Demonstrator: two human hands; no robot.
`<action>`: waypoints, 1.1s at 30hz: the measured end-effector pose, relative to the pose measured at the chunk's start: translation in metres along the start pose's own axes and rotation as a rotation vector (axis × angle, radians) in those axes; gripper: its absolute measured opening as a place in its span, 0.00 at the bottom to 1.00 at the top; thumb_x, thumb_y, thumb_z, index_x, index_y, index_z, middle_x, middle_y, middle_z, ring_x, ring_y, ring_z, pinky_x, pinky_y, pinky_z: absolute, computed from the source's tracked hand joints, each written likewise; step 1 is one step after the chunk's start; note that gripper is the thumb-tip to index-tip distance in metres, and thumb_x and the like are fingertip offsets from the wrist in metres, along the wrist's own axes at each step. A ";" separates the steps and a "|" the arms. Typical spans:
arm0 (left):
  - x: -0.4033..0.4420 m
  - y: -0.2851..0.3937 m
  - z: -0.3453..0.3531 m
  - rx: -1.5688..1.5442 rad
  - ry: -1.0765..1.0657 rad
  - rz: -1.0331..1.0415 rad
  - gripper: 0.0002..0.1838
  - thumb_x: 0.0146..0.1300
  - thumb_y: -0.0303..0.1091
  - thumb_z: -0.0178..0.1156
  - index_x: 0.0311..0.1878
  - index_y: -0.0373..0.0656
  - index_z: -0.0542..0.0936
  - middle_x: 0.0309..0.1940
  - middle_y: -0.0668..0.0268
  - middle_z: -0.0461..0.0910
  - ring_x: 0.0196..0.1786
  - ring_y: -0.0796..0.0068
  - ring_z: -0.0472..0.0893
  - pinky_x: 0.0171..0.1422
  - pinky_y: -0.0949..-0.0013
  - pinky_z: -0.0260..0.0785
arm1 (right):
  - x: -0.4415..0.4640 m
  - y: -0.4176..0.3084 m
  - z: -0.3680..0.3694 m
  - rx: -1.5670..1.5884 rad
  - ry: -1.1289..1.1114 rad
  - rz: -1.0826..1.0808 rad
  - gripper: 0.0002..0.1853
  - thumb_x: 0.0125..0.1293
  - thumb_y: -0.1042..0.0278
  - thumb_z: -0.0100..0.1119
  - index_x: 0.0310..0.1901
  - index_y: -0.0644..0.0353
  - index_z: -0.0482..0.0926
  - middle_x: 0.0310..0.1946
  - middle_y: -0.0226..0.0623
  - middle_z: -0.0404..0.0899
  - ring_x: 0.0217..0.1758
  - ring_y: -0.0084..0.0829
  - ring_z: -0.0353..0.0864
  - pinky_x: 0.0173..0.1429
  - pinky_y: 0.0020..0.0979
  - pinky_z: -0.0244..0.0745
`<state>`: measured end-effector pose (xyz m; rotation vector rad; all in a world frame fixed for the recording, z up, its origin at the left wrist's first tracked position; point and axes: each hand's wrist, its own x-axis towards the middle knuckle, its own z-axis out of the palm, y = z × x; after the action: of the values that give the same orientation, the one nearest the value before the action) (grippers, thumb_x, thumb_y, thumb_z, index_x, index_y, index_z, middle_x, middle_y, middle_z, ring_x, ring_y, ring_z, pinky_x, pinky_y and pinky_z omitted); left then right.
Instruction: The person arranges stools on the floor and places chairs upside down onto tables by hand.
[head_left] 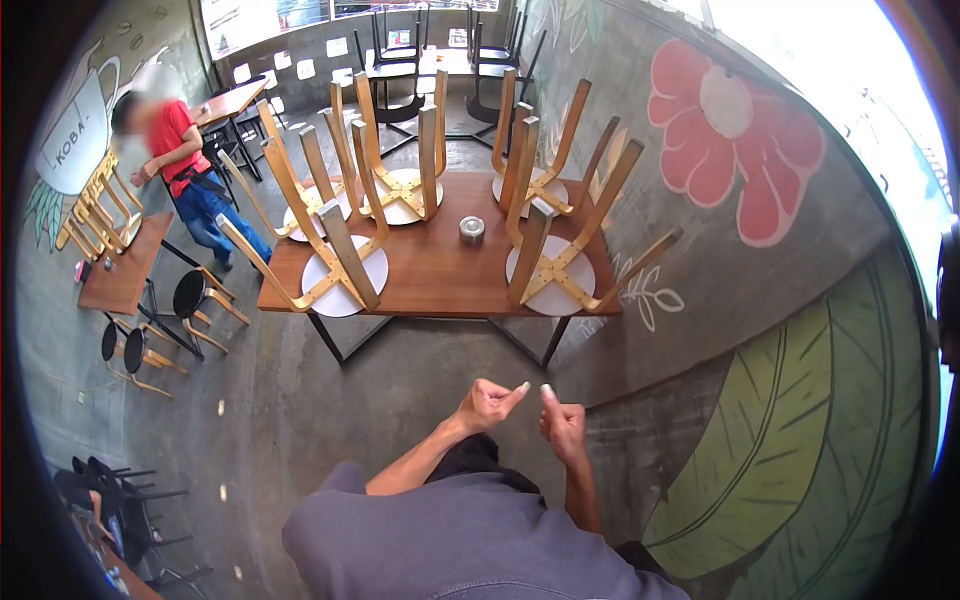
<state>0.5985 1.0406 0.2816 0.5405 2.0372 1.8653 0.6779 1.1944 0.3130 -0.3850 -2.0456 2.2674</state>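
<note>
My left hand (490,404) is held in front of my body, fingers curled into the palm and thumb pointing to the right. Close beside it, my right hand (564,426) is also curled, with its thumb raised. The two thumb tips are near each other but apart, and neither hand shows anything in its grip. Ahead of both hands stands a wooden table (440,285) with black metal legs. Several stools lie upside down on it, among them a front left stool (345,275) and a front right stool (552,275). A round metal tin or ashtray (471,230) sits between them.
A person in a red shirt (175,140) stands at the left near a smaller table (125,265). Black-topped stools (190,293) stand beside it. A painted wall (720,310) runs along the right. Dark chairs (125,510) are at lower left.
</note>
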 end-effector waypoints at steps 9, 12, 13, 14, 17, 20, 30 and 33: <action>0.155 0.113 0.002 0.017 -0.145 0.609 0.32 0.66 0.34 0.64 0.10 0.41 0.57 0.09 0.71 0.50 0.14 0.80 0.50 0.19 0.66 0.44 | 0.120 -0.093 -0.088 -0.170 0.089 -0.276 0.27 0.73 0.64 0.57 0.15 0.54 0.59 0.14 0.18 0.57 0.16 0.15 0.52 0.22 0.22 0.49; 0.161 0.117 -0.018 0.146 -0.091 0.590 0.31 0.64 0.34 0.66 0.12 0.40 0.56 0.09 0.66 0.50 0.14 0.74 0.51 0.20 0.65 0.46 | 0.169 -0.071 -0.068 -0.211 0.065 -0.316 0.17 0.67 0.70 0.65 0.24 0.57 0.66 0.20 0.21 0.62 0.22 0.15 0.59 0.26 0.22 0.54; 0.160 0.109 -0.025 0.165 -0.076 0.556 0.32 0.63 0.36 0.67 0.13 0.40 0.55 0.09 0.67 0.51 0.14 0.73 0.51 0.20 0.65 0.47 | 0.187 -0.059 -0.058 -0.144 0.096 -0.351 0.14 0.61 0.71 0.71 0.30 0.60 0.70 0.25 0.23 0.66 0.25 0.16 0.62 0.28 0.23 0.57; 0.156 0.100 -0.031 0.169 -0.063 0.537 0.32 0.63 0.36 0.67 0.13 0.40 0.55 0.09 0.67 0.51 0.14 0.73 0.51 0.20 0.65 0.47 | 0.201 -0.054 -0.046 -0.140 0.079 -0.335 0.14 0.61 0.71 0.71 0.30 0.60 0.70 0.25 0.23 0.66 0.25 0.16 0.62 0.28 0.23 0.57; 0.133 0.070 -0.052 0.263 0.095 0.301 0.32 0.61 0.36 0.69 0.13 0.41 0.54 0.10 0.69 0.51 0.16 0.76 0.50 0.20 0.66 0.46 | 0.245 -0.046 -0.011 -0.295 0.232 -0.514 0.26 0.54 0.70 0.78 0.49 0.62 0.71 0.39 0.32 0.72 0.36 0.23 0.70 0.40 0.25 0.68; 0.100 0.054 -0.063 0.237 0.222 0.148 0.33 0.59 0.35 0.70 0.13 0.43 0.54 0.10 0.71 0.51 0.16 0.80 0.50 0.20 0.68 0.44 | 0.274 -0.034 0.005 -0.471 0.194 -0.586 0.38 0.50 0.66 0.80 0.59 0.63 0.67 0.50 0.38 0.72 0.46 0.31 0.74 0.51 0.31 0.71; 0.111 0.067 -0.017 0.086 0.780 0.157 0.29 0.59 0.31 0.70 0.14 0.41 0.58 0.10 0.72 0.54 0.16 0.84 0.52 0.20 0.70 0.45 | 0.359 0.022 0.014 0.024 -0.209 -0.412 0.13 0.63 0.74 0.68 0.44 0.63 0.73 0.30 0.30 0.77 0.29 0.21 0.77 0.34 0.24 0.74; 0.122 0.068 -0.009 0.146 0.814 0.077 0.28 0.58 0.30 0.70 0.13 0.41 0.60 0.09 0.71 0.56 0.16 0.85 0.54 0.20 0.71 0.46 | 0.372 0.030 0.010 0.066 -0.228 -0.442 0.10 0.64 0.76 0.66 0.40 0.61 0.72 0.26 0.27 0.75 0.25 0.19 0.75 0.30 0.23 0.72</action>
<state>0.4913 1.0971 0.3516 -0.1656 2.6793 2.2236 0.3191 1.2601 0.2317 0.3161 -1.8998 2.1668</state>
